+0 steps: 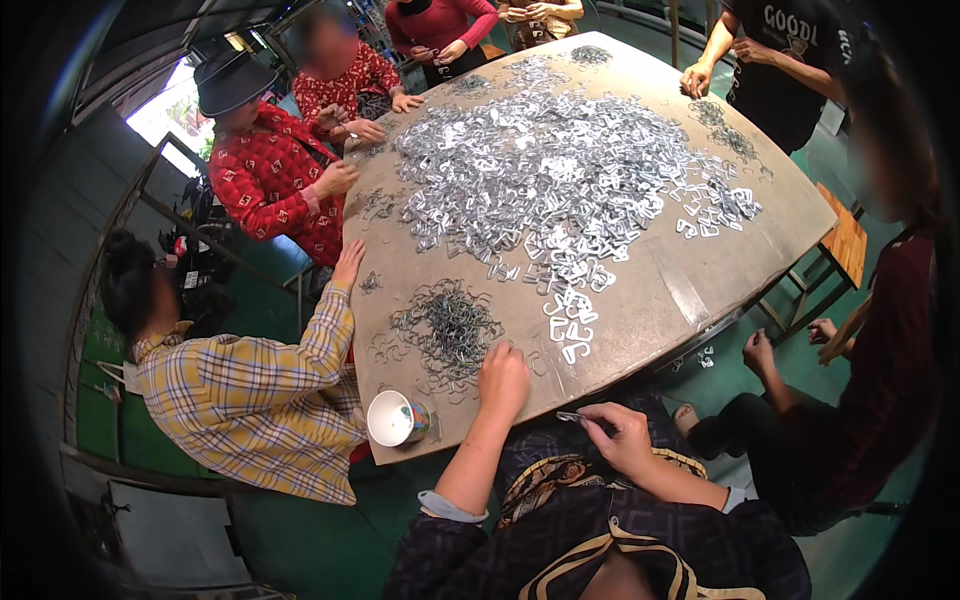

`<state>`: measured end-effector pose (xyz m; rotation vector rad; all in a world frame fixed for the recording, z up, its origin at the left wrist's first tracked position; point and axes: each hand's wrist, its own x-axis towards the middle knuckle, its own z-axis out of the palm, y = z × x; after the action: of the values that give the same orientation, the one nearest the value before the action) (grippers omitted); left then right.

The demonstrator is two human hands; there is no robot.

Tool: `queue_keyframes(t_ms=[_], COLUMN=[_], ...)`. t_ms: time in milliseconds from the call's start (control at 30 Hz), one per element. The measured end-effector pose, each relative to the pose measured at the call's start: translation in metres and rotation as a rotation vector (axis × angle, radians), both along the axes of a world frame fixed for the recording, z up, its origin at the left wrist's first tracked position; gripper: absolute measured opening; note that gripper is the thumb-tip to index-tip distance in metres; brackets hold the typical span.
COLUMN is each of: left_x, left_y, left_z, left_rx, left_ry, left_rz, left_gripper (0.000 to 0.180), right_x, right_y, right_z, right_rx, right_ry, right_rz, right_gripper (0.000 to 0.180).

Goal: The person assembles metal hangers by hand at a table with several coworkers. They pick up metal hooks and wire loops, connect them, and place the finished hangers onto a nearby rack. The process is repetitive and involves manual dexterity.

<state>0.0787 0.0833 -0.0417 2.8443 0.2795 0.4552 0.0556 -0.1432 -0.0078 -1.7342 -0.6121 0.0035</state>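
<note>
My left hand (504,382) rests on the table by the right edge of a pile of dark, thin bent wire pieces (450,325). Its fingers curl downward and look closed; their tips are hidden, so I cannot make out what they hold. Past the table's near edge, over my lap, my right hand (622,438) pinches a small metal hook (570,416) between thumb and fingers. Several loose silvery hook-shaped pieces (572,328) lie on the table ahead of my hands, trailing from a broad heap of similar silvery pieces (540,165).
A white-lined paper cup (392,418) stands at the near left corner of the brown tabletop (690,300). Several people sit or stand around it; one in a yellow plaid shirt (250,385) leans on its left edge. A wooden stool (845,245) is at the right.
</note>
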Motion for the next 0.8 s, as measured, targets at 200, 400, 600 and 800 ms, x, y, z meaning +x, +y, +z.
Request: queue_keyframes(t_ms=[200, 400, 600, 800], left_x=[0.005, 0.020, 0.029, 0.014], left_y=[-0.010, -0.020, -0.013, -0.002], left_z=[0.005, 0.017, 0.013, 0.043], left_rx=[0.118, 0.259, 0.251, -0.228], left_ry=[0.082, 0.175, 0.175, 0.069], left_rz=[-0.010, -0.061, -0.024, -0.002], left_gripper=[0.011, 0.010, 0.011, 0.006], right_x=[0.000, 0.000, 0.000, 0.004], right_y=[-0.001, -0.002, -0.004, -0.006], right_z=[0.000, -0.001, 0.004, 0.003], right_rx=[-0.006, 0.015, 0.023, 0.027], right_ry=[-0.002, 0.024, 0.045, 0.081], right_rz=[-0.002, 0.003, -0.002, -0.029], right_gripper=[0.017, 0.022, 0.027, 0.029])
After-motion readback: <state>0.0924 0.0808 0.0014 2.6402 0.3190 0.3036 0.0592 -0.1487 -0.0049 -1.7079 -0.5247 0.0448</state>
